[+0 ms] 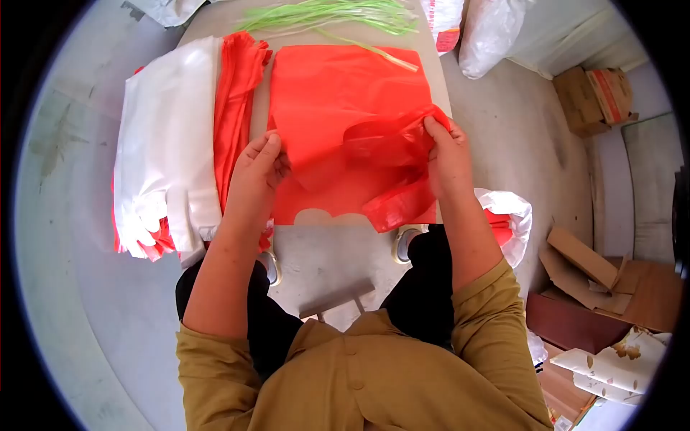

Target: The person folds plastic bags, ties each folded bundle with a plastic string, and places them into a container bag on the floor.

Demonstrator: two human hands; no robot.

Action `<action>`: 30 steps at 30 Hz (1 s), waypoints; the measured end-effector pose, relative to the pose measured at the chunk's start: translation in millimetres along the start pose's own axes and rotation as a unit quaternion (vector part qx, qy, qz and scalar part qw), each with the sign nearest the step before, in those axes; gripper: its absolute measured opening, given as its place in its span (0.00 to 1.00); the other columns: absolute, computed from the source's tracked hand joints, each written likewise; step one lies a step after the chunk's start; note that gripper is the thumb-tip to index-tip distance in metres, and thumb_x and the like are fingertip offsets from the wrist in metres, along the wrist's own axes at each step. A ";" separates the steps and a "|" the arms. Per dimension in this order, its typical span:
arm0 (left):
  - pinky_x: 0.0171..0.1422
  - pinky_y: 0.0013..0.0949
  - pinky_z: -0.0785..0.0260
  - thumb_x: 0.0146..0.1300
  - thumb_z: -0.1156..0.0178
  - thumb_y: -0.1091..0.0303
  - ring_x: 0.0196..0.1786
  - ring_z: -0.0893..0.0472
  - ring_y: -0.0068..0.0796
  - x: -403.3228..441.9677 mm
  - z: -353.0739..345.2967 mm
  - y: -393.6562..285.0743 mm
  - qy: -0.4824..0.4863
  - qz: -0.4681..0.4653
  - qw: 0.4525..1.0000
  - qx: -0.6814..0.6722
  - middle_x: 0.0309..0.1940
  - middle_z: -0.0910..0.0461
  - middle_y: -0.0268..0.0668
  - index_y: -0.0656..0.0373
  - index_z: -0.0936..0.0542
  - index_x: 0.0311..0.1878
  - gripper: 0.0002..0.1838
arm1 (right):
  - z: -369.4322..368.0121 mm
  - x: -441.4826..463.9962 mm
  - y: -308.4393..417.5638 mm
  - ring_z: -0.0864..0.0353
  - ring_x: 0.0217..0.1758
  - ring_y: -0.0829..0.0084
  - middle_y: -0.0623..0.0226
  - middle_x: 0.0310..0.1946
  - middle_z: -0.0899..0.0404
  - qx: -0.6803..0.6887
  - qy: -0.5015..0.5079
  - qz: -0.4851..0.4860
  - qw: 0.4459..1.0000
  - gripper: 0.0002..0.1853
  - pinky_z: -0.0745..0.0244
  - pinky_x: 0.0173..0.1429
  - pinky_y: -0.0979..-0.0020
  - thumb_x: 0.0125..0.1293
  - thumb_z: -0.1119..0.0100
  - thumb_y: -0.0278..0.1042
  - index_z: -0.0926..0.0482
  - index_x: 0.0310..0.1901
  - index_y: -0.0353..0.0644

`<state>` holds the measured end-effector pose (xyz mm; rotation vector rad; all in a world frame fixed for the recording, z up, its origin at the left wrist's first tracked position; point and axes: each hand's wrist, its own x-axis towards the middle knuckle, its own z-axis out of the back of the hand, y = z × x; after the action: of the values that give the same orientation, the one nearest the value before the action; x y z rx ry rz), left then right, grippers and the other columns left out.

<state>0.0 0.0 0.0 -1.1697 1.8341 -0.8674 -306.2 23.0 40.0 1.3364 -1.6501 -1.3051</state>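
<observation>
Red plastic bags (345,86) lie flat on the table in front of me. My left hand (263,161) pinches the left edge of the top red bag, thumb against fingers. On the right, my right hand (447,154) grips a bunched, shiny part of the same bag, which is lifted and creased between the two hands. A loose red flap (399,207) hangs near the table's front edge. Left of the red bags is a thick stack of folded white bags (169,122) with red ones (237,93) beside it.
Green strips (338,16) lie at the table's far end (287,36). A white sack with red contents (512,226) stands right of my right forearm. Cardboard boxes (586,100) are at the far right, with opened cardboard (596,269) nearer. My legs are below the table edge.
</observation>
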 end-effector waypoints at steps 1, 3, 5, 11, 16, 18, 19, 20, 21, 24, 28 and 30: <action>0.78 0.34 0.44 0.75 0.39 0.46 0.71 0.30 0.27 -1.5 -2.1 0.0 -0.027 0.002 0.999 0.041 0.66 0.23 0.36 0.59 0.23 0.68 0.29 | -0.7 -0.7 2.0 0.16 0.46 0.80 0.71 0.45 0.14 0.010 0.005 0.001 1.000 0.12 0.22 0.52 0.75 0.73 0.36 0.32 0.17 0.53 0.35; 0.75 0.33 0.40 0.76 0.39 0.46 0.66 0.26 0.25 -0.3 -3.1 1.0 -0.059 0.003 0.996 0.065 0.62 0.21 0.34 0.60 0.22 0.65 0.28 | -6.1 -0.6 1.1 0.15 0.46 0.79 0.71 0.44 0.13 0.026 0.014 0.002 1.000 0.10 0.22 0.53 0.74 0.74 0.38 0.31 0.16 0.51 0.37; 0.72 0.32 0.39 0.76 0.40 0.47 0.63 0.25 0.23 3.5 -8.8 12.9 -0.066 0.008 0.998 0.018 0.58 0.19 0.31 0.61 0.21 0.63 0.27 | -6.8 -1.1 2.8 0.14 0.46 0.77 0.69 0.44 0.12 0.027 0.019 -0.001 0.999 0.07 0.21 0.55 0.72 0.76 0.41 0.29 0.15 0.48 0.40; 0.70 0.36 0.34 0.79 0.42 0.49 0.60 0.23 0.25 10.5 -14.0 19.8 -0.011 -0.042 0.999 -0.002 0.60 0.21 0.31 0.61 0.23 0.64 0.25 | -6.7 0.0 -1.2 0.15 0.51 0.74 0.63 0.49 0.15 -0.001 -0.006 -0.021 1.000 0.18 0.22 0.57 0.72 0.73 0.36 0.31 0.21 0.58 0.30; 0.66 0.37 0.31 0.79 0.42 0.50 0.57 0.21 0.27 -12.0 -30.8 10.8 -0.107 0.004 0.990 -0.092 0.57 0.19 0.32 0.56 0.25 0.64 0.22 | -2.9 -4.0 -2.1 0.15 0.50 0.75 0.64 0.49 0.14 -0.028 0.001 -0.027 0.999 0.17 0.22 0.56 0.72 0.73 0.37 0.31 0.20 0.57 0.30; 0.66 0.37 0.31 0.79 0.42 0.51 0.56 0.20 0.27 -20.7 -36.8 7.5 -0.105 0.042 0.985 -0.133 0.55 0.18 0.32 0.55 0.25 0.63 0.21 | -2.4 -8.1 -3.8 0.15 0.49 0.75 0.65 0.47 0.14 -0.035 0.012 -0.027 0.999 0.15 0.22 0.55 0.72 0.73 0.38 0.31 0.19 0.56 0.31; 0.65 0.37 0.31 0.79 0.42 0.51 0.56 0.20 0.28 -23.5 -38.1 7.5 -0.098 0.053 0.983 -0.142 0.55 0.18 0.32 0.54 0.24 0.63 0.20 | -0.6 -9.9 -4.1 0.15 0.49 0.75 0.66 0.47 0.14 -0.036 0.025 -0.028 0.999 0.14 0.23 0.54 0.72 0.73 0.38 0.31 0.18 0.55 0.32; 0.65 0.37 0.31 0.79 0.42 0.51 0.56 0.20 0.28 -25.6 -37.8 7.9 -0.092 0.064 0.982 -0.151 0.54 0.18 0.32 0.54 0.24 0.62 0.20 | 0.4 -11.3 -4.9 0.15 0.48 0.76 0.66 0.46 0.13 -0.036 0.037 -0.029 0.998 0.13 0.23 0.54 0.72 0.74 0.39 0.31 0.18 0.54 0.32; 0.65 0.38 0.31 0.79 0.43 0.50 0.56 0.20 0.29 -25.7 -30.4 12.9 -0.090 0.067 0.985 -0.129 0.58 0.20 0.31 0.53 0.24 0.63 0.20 | 0.6 -12.3 -5.5 0.15 0.48 0.76 0.67 0.45 0.13 -0.034 0.037 -0.029 0.998 0.13 0.23 0.53 0.72 0.74 0.39 0.30 0.17 0.54 0.33; 0.64 0.41 0.31 0.79 0.44 0.49 0.55 0.22 0.29 -24.7 -11.1 26.1 -0.084 0.080 0.989 -0.090 0.64 0.23 0.30 0.52 0.24 0.65 0.21 | 3.8 -14.4 -7.6 0.16 0.47 0.77 0.68 0.45 0.13 -0.037 0.046 -0.027 0.998 0.11 0.23 0.53 0.72 0.74 0.39 0.30 0.16 0.53 0.35; 0.62 0.40 0.32 0.78 0.43 0.50 0.55 0.23 0.28 -35.6 -26.2 14.1 -0.094 0.135 0.984 -0.064 0.62 0.22 0.29 0.52 0.24 0.65 0.21 | 13.0 -23.4 2.5 0.15 0.51 0.74 0.67 0.47 0.12 -0.205 0.176 0.003 0.963 0.09 0.22 0.58 0.70 0.72 0.40 0.25 0.14 0.49 0.36; 0.61 0.39 0.33 0.78 0.43 0.51 0.56 0.23 0.27 -43.7 -28.6 13.8 -0.105 0.149 0.982 -0.043 0.62 0.22 0.28 0.52 0.25 0.65 0.21 | 15.8 -27.7 11.8 0.14 0.55 0.70 0.65 0.50 0.12 -0.300 0.297 0.031 0.906 0.09 0.22 0.61 0.69 0.69 0.39 0.22 0.13 0.48 0.36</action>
<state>-18.6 49.1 12.4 -0.9641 1.8249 -0.4799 -316.6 54.1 49.2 1.1218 -0.7764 -1.0862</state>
